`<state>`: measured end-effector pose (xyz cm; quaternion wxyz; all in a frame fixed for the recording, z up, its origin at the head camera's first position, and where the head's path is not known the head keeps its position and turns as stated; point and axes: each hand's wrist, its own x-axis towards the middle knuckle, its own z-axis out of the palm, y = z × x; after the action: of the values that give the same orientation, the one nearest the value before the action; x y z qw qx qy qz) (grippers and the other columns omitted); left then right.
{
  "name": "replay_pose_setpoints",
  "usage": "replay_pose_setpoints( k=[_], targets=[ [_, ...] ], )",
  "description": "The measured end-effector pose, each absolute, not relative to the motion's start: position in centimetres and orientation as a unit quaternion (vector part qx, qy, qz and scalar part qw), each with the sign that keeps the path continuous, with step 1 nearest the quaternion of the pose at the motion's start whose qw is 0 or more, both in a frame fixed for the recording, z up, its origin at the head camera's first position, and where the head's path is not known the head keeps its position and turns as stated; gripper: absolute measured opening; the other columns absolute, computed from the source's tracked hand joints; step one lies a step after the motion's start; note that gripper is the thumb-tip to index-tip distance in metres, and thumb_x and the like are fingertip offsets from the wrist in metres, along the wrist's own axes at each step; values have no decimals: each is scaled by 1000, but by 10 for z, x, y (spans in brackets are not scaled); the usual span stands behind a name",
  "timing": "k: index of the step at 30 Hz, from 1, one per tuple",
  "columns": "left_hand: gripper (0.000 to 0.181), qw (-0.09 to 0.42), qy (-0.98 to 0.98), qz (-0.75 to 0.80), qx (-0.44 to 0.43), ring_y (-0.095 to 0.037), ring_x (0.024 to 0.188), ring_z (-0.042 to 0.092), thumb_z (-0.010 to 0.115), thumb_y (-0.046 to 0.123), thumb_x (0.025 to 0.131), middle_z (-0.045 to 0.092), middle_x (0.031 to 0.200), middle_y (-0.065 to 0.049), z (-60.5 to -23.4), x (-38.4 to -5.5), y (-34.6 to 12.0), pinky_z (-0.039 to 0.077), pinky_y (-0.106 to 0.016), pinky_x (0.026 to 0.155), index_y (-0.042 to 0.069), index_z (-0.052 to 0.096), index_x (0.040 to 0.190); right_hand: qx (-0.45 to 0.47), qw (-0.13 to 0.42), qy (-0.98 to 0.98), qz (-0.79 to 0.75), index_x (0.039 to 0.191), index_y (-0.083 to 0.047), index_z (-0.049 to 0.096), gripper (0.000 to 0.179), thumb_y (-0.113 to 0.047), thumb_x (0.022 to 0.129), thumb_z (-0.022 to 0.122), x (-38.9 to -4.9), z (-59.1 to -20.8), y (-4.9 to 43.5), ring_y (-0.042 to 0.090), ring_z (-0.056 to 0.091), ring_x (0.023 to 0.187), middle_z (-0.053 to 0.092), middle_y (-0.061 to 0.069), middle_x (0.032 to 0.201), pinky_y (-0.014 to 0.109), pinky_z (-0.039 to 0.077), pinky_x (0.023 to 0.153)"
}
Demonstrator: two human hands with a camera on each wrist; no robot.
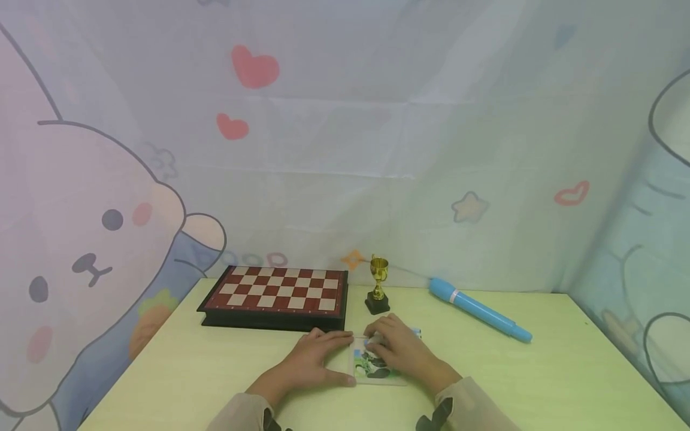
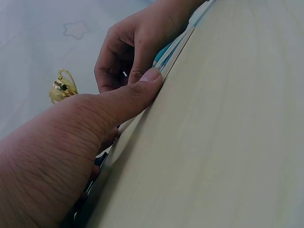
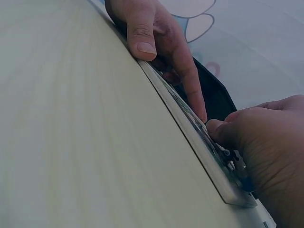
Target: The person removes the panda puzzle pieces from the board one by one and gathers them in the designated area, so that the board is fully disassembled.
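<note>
A flat picture puzzle [image 1: 362, 366] in a pale frame lies on the table, printed in green, black, white and blue. My left hand [image 1: 312, 362] rests at its left side, thumb and fingers spread fairly straight along the frame. The left thumb [image 2: 142, 83] presses on the near edge. Over the upper right part of the puzzle, my right hand [image 1: 401, 347] has its fingers curled and pinches a small pale puzzle piece [image 1: 374, 339], mostly hidden by the fingers. In the right wrist view, the puzzle's frame [image 3: 209, 166] runs under both hands.
Behind the left hand stands a chessboard box [image 1: 280, 296] with red and white squares. A small gold trophy cup [image 1: 379, 272] on a black base stands just past the puzzle. A blue pen-shaped object [image 1: 480, 310] lies farther right. A printed cloth [image 1: 345, 149] hangs behind the table.
</note>
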<state>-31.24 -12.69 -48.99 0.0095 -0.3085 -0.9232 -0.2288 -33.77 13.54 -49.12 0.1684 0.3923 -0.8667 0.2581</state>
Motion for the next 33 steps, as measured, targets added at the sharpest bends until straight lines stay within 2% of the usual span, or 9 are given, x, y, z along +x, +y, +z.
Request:
replay_pose_setpoints(
  k=[5, 17, 27, 33],
  targets=[
    [89, 10, -923, -229, -309, -7, 98, 39, 62, 82, 77, 44, 152, 19, -491, -312, -127, 38, -35, 91, 32, 50, 149, 392, 159, -863, 276, 112, -14, 66, 22, -23, 94, 74, -337, -489, 135, 13, 54, 99, 67, -6, 110, 33, 50, 85],
    [90, 8, -924, -229, -307, -7, 97, 39, 62, 82, 76, 43, 152, 19, -490, -313, -127, 37, -34, 89, 32, 49, 150, 370, 143, -877, 272, 112, -13, 67, 22, -26, 95, 72, -338, -489, 137, 9, 52, 89, 67, -7, 107, 27, 50, 77],
    [89, 8, -923, -233, -307, -7, 96, 38, 63, 81, 76, 44, 152, 18, -490, -312, -128, 36, -34, 88, 31, 50, 149, 390, 130, -869, 277, 107, -16, 70, 17, -30, 97, 69, -339, -489, 141, 7, 62, 93, 68, -7, 103, 31, 54, 84],
    [90, 9, -923, -231, -308, -7, 96, 38, 63, 81, 76, 43, 152, 19, -491, -313, -128, 36, -34, 88, 31, 50, 150, 398, 137, -861, 285, 104, -15, 72, 16, -29, 96, 70, -342, -489, 144, 3, 62, 87, 70, -9, 98, 27, 55, 78]
  ],
)
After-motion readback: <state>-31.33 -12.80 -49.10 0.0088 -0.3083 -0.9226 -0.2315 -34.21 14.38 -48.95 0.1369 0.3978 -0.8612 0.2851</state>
